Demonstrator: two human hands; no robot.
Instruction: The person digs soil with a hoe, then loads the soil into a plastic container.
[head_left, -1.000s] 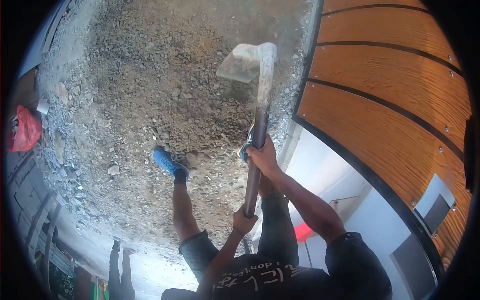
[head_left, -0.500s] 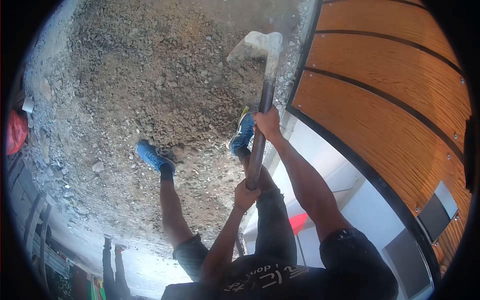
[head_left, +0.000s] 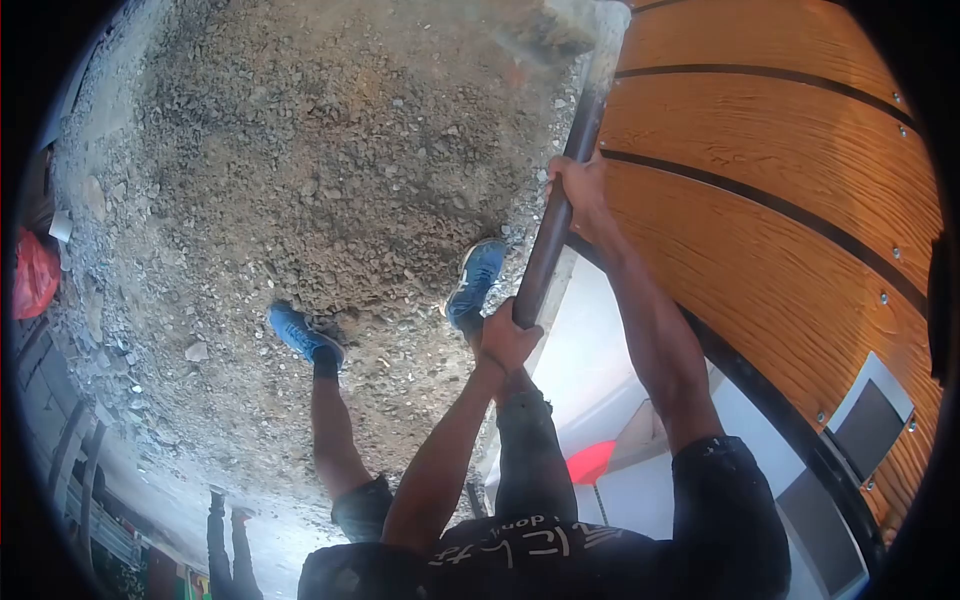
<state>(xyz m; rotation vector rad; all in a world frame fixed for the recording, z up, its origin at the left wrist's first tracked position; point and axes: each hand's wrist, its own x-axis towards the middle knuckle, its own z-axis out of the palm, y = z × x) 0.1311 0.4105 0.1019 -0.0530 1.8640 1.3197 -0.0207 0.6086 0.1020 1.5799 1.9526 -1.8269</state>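
Both my hands grip the long dark handle of a hoe. My left hand is wrapped round the butt end, close to my right knee. Farther up the shaft, my right hand is closed round it, in front of the wooden panels. The hoe's pale, dirt-coated head reaches the top edge of the view; its blade is blurred and partly cut off. Beneath the hoe lies loose, stony soil. My feet in blue shoes stand apart on this ground.
Brown wood-grain panels in a black frame rise close on the right. A white surface with a red patch lies below them. At the left edge are a red plastic bag and a white cup-like object. Another person's legs show at lower left.
The hoe has moved up and to the right, its head going from above the soil to the top edge. Both hands moved with it, still gripping the handle.
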